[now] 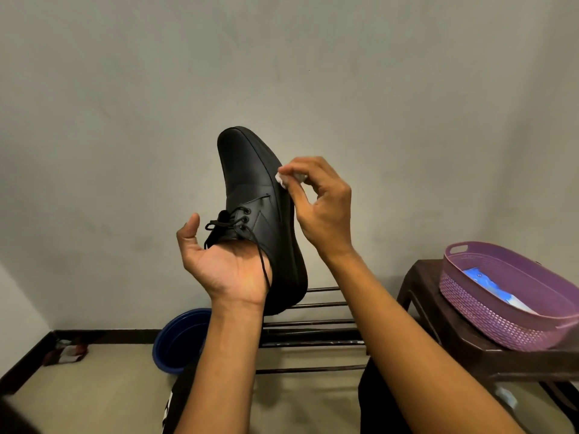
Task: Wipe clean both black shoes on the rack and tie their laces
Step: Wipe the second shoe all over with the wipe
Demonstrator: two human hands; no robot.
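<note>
A black lace-up shoe [255,195] is held up in front of the wall, toe pointing upward. My left hand [225,264] has its fingers inside the shoe's opening and carries it. The laces [250,236] hang loose over my left palm. My right hand [319,205] pinches a small white wipe [283,180] against the right edge of the shoe near the sole. The dark metal rack [313,333] stands below and behind the shoe. A second shoe is not in view.
A blue basin [178,339] sits on the floor left of the rack. At the right, a purple basket [507,296] holding a blue-and-white packet rests on a dark brown stool [463,349]. A small wrapper lies by the skirting at the left.
</note>
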